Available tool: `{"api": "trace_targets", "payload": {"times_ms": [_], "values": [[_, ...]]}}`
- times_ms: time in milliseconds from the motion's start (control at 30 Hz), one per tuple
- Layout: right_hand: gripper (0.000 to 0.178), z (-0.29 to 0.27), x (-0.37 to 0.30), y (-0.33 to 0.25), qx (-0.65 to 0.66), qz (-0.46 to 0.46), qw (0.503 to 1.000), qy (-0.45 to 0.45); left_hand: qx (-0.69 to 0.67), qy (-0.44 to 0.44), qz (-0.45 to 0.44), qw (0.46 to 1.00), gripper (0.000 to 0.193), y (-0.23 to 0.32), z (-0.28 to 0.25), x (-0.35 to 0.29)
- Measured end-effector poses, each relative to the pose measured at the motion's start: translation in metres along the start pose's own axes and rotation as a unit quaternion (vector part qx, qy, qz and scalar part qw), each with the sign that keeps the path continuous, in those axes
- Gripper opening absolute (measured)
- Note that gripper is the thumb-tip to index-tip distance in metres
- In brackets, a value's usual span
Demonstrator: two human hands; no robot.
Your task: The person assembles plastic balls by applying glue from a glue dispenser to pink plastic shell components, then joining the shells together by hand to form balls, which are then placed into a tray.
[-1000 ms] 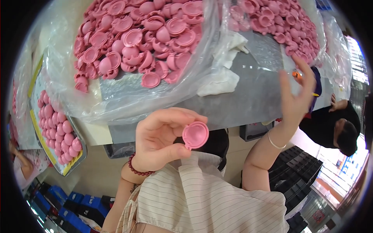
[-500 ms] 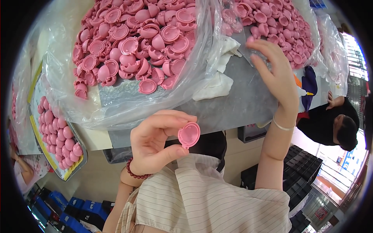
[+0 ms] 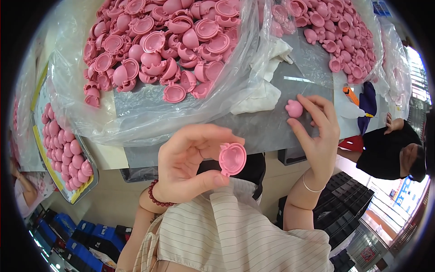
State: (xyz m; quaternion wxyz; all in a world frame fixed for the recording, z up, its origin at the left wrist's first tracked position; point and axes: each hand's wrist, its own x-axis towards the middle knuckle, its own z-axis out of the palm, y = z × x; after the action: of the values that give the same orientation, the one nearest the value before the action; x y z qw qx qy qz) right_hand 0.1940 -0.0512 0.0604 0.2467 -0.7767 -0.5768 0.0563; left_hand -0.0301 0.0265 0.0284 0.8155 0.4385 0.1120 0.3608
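Note:
My left hand (image 3: 183,165) pinches a round pink plastic half shell (image 3: 233,159) between thumb and fingers, its hollow side facing me. To its right, over the grey table (image 3: 272,127), my right hand (image 3: 321,140) grips a small pink plastic piece (image 3: 294,109) with ear-like bumps at its fingertips. A bit more pink shows by its curled fingers, too small to make out. The two pieces are apart. Beyond my left hand lies a heap of pink half shells (image 3: 154,41) on clear plastic sheeting (image 3: 149,129).
Smaller pink pieces (image 3: 349,45) are heaped at the far right. A white cloth (image 3: 258,99) lies between the heaps. Near an orange-handled tool (image 3: 350,95) lies a purple cloth (image 3: 368,102). Pink balls fill a tray (image 3: 90,186) at left. Another person (image 3: 385,147) is at right.
My right hand has come back from the right-hand heap toward me, bringing the small pink piece. My left hand, still holding the half shell, has shifted slightly right in the picture.

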Motion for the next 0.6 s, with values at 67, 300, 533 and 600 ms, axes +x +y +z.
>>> {"api": "trace_targets", "payload": {"times_ms": [67, 300, 533, 600], "values": [[0.031, 0.002, -0.001, 0.003, 0.030, 0.007, 1.000, -0.001, -0.026, 0.040, -0.038, 0.998, 0.045, 0.004, 0.005, 0.001], [0.035, 0.008, -0.015, -0.023, 0.258, -0.107, 0.958, 0.069, 0.008, 0.009, -0.012, 1.000, 0.042, -0.006, 0.005, -0.001], [0.040, 0.033, -0.020, -0.043, 0.324, -0.180, 0.929, 0.015, 0.085, -0.001, 0.000, 0.996, 0.038, -0.006, 0.009, -0.001], [0.039, 0.034, -0.020, -0.040, 0.309, -0.178, 0.934, 0.024, 0.071, 0.001, 0.012, 0.997, 0.036, -0.007, 0.009, -0.001]]}}
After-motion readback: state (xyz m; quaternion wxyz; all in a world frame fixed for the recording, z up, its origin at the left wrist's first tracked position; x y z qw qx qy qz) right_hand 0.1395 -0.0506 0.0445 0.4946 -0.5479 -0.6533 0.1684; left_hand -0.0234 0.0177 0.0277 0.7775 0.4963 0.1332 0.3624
